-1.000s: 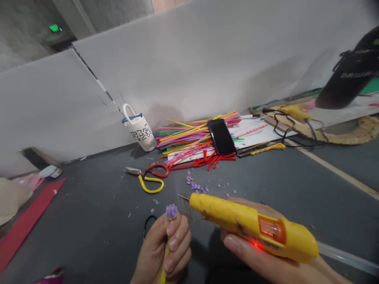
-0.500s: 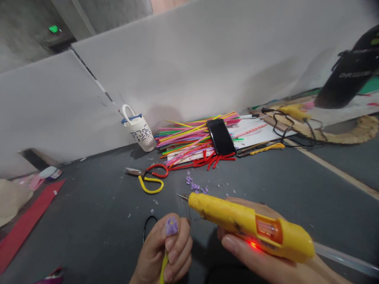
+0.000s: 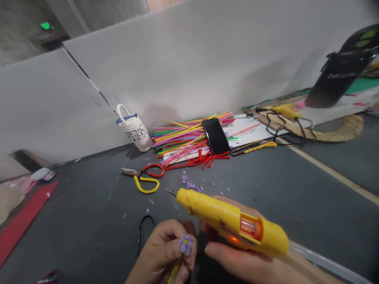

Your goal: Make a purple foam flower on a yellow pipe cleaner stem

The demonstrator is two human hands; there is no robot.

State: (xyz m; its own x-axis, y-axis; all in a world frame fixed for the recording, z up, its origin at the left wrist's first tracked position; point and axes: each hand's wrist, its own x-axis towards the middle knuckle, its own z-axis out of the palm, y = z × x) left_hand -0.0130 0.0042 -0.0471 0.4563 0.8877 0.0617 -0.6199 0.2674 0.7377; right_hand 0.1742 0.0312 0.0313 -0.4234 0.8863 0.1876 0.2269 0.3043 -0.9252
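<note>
Closed around a yellow stem, my left hand (image 3: pixel 167 250) holds a small purple flower (image 3: pixel 186 244) with a yellow centre, its face turned up toward me. My right hand (image 3: pixel 233 256) grips a yellow hot glue gun (image 3: pixel 219 211) with a red light lit and a clear glue stick (image 3: pixel 322 260) in its rear. The metal nozzle points left, above and apart from the flower. Small purple scraps (image 3: pixel 191 184) lie on the dark table beyond the nozzle. Scissors (image 3: pixel 143 175) with one red and one yellow handle rest farther left.
Colourful pipe cleaners (image 3: pixel 180 136) lie along the wall with a black phone (image 3: pixel 216 136) on them. A white cup (image 3: pixel 136 134) leans at left. A second yellow glue gun (image 3: pixel 286 112) with a black cord and a black bottle (image 3: pixel 334 79) are at right. Red paper (image 3: pixel 23 225) lies at left.
My left hand has tilted the flower so that its yellow centre faces me, and moved right. The glue gun has shifted left, still in my right hand. The view has turned slightly right.
</note>
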